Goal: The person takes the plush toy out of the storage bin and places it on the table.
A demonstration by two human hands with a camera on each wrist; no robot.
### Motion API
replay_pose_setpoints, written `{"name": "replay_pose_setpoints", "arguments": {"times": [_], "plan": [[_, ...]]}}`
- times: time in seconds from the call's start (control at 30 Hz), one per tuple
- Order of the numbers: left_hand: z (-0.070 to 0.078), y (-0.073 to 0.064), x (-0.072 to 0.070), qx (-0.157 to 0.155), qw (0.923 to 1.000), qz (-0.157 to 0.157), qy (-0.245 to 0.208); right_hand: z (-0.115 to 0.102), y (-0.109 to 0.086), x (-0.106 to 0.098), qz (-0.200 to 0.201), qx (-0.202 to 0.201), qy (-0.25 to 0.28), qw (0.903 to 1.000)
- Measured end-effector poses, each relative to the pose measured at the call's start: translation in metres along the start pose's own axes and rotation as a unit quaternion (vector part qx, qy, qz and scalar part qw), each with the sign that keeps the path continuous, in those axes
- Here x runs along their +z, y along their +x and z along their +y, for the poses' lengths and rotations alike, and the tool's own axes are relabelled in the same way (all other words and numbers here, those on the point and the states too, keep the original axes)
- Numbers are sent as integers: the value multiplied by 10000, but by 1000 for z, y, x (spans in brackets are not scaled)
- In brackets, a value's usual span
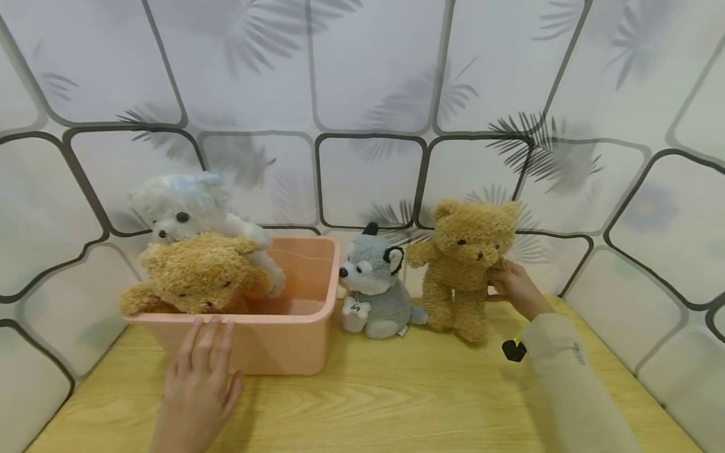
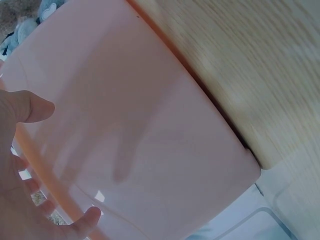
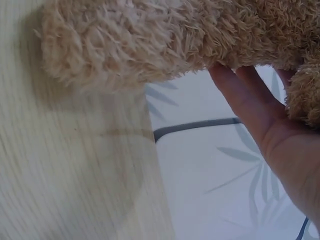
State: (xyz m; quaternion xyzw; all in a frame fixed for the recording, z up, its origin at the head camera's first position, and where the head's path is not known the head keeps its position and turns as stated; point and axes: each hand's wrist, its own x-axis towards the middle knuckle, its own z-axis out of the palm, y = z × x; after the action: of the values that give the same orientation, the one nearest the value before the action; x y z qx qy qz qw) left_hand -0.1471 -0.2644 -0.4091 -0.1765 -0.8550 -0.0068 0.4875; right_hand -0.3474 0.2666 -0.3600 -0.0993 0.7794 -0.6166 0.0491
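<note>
A pink bin (image 1: 243, 343) stands at the left. My left hand (image 1: 198, 384) touches its front rim with nearly straight fingers, the thumb apart from the wall in the left wrist view. Inside the bin are a white teddy bear (image 1: 192, 207) and a curly brown teddy bear (image 1: 195, 270) leaning on the front rim. At the right, a second brown teddy bear (image 1: 470, 251) is upright, its feet close over the table. My right hand (image 1: 518, 289) holds it by the arm and side; in the right wrist view the fingers (image 3: 240, 100) reach behind its body.
A grey plush husky (image 1: 374, 289) with a bone-shaped tag sits between the bin and the held bear. Patterned fabric walls (image 1: 368, 182) enclose the back and sides of the wooden table (image 1: 385, 402). A small black tag (image 1: 514, 350) hangs by the right sleeve.
</note>
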Motion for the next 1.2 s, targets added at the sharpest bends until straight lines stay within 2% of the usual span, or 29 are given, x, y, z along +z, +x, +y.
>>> {"name": "replay_pose_setpoints", "arguments": {"times": [0.2, 0.4, 0.67, 0.77, 0.97, 1.2], "plan": [[-1, -1, -1, 14, 10000, -70, 27, -2, 11, 18, -185, -126, -144, 9996], [-1, 0, 0, 16, 10000, 73, -11, -5, 16, 28, -169, -141, -425, 9989], [0, 1, 1, 40, 10000, 20, -43, -10, 14, 33, 668, -235, -563, 9959], [1, 1, 1, 28, 10000, -9, -45, -15, 10, 33, 932, -440, -680, 9923], [0, 1, 0, 24, 9999, -98, -62, -22, -1, 36, 1365, -924, -558, 9847], [0, 0, -1, 22, 10000, -88, -39, -23, -9, 37, 1860, -1020, -468, 9761]]}}
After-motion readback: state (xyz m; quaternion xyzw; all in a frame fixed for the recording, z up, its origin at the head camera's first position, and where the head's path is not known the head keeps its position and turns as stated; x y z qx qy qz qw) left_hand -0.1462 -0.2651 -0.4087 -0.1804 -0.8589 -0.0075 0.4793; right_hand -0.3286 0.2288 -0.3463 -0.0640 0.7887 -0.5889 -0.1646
